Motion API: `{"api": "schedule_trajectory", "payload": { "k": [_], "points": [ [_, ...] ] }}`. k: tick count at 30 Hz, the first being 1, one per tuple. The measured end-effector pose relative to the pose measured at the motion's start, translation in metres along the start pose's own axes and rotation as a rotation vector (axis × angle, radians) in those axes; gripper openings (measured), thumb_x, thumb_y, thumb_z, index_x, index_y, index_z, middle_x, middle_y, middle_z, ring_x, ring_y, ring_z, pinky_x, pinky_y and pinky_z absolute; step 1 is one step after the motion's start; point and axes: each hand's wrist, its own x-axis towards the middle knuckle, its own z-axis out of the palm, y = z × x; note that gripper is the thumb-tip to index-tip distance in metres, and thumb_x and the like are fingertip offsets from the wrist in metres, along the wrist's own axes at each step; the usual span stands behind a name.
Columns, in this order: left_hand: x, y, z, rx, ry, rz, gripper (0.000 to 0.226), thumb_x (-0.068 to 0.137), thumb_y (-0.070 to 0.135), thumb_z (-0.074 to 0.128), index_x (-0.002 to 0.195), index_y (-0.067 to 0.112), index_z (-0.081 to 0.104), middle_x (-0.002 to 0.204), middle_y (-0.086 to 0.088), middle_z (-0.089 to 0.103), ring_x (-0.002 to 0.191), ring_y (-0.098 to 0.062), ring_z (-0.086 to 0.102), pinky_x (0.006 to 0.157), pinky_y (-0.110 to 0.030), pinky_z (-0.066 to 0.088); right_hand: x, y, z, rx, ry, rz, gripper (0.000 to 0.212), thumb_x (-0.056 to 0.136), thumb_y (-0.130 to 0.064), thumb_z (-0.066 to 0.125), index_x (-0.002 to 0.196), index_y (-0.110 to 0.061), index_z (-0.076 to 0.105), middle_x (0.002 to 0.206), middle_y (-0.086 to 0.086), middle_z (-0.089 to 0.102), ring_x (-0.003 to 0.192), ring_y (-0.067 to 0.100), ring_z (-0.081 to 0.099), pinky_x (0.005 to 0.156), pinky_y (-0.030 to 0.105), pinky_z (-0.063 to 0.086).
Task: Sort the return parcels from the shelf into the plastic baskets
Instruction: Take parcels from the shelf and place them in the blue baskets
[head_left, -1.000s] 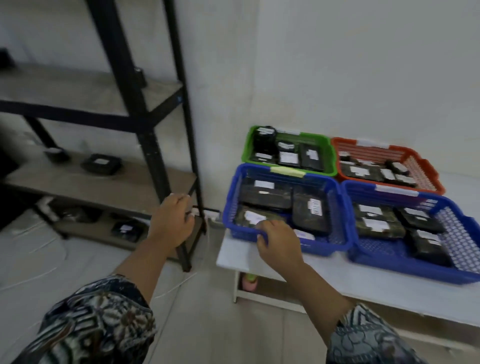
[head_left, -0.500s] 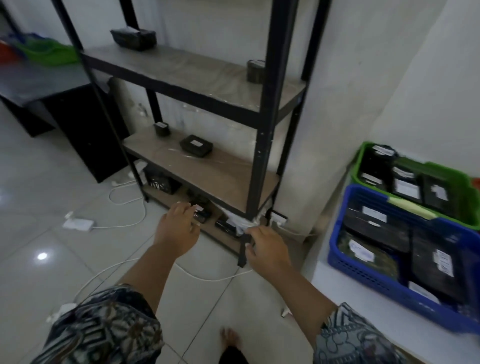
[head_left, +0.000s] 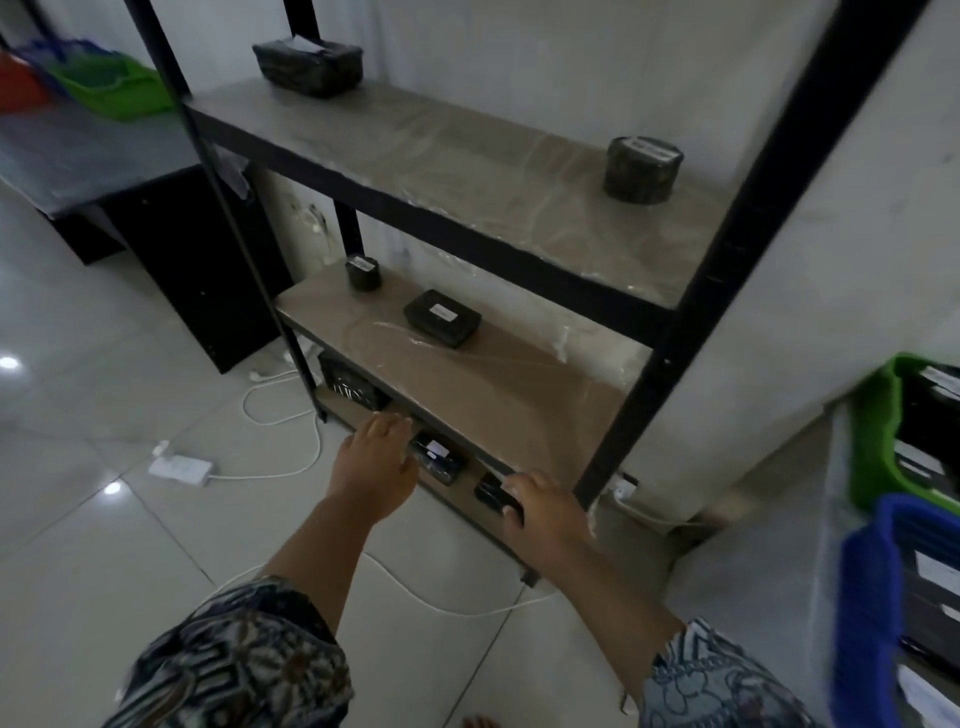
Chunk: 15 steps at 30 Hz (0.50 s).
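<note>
The shelf frame (head_left: 644, 395) was black metal with a matt painted look, its boards (head_left: 519, 405) wood-grained under wrinkled, shiny clear film. Each parcel (head_left: 441, 318) wore dark glossy plastic wrap with a white paper label. The floor (head_left: 93, 545) was smooth, glossy tile that threw back lamp glare. The green basket (head_left: 878, 441) and blue basket (head_left: 862, 623) were moulded plastic, and the sleeves (head_left: 234, 665) were patterned cloth.
</note>
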Motion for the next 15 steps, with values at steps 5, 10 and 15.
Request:
{"api": "schedule_trajectory", "payload": {
  "k": [5,10,15],
  "points": [
    [0.055,-0.041,0.001,0.008,-0.048,0.026,0.055,0.09,0.029,0.05,0.142,0.018,0.036,0.147,-0.002,0.037,0.138,-0.02,0.027,0.111,-0.042,0.03,0.055,-0.018,0.012,-0.022,-0.017,0.048,0.039,0.095,-0.031,0.046,0.133,-0.021,0.047,0.137,-0.003,0.048,0.124,0.015,0.043,0.104,0.029,0.035],
    [0.11,-0.095,0.012,0.018,-0.134,0.081,0.054,0.089,0.028,0.05,0.141,0.016,0.037,0.146,-0.003,0.038,0.137,-0.022,0.031,0.11,-0.04,0.031,0.102,-0.045,0.043,-0.016,-0.032,0.138,0.042,0.095,-0.031,0.046,0.135,-0.021,0.045,0.136,-0.001,0.048,0.124,0.017,0.044,0.104,0.03,0.035],
    [0.162,-0.15,0.031,0.062,-0.249,0.232,0.054,0.091,0.027,0.046,0.142,0.014,0.034,0.147,-0.003,0.035,0.139,-0.02,0.027,0.109,-0.035,0.029,0.146,-0.084,0.083,-0.003,-0.012,0.316,0.046,0.093,-0.03,0.044,0.139,-0.023,0.043,0.138,0.0,0.046,0.128,0.019,0.042,0.106,0.029,0.034]
  ]
}}
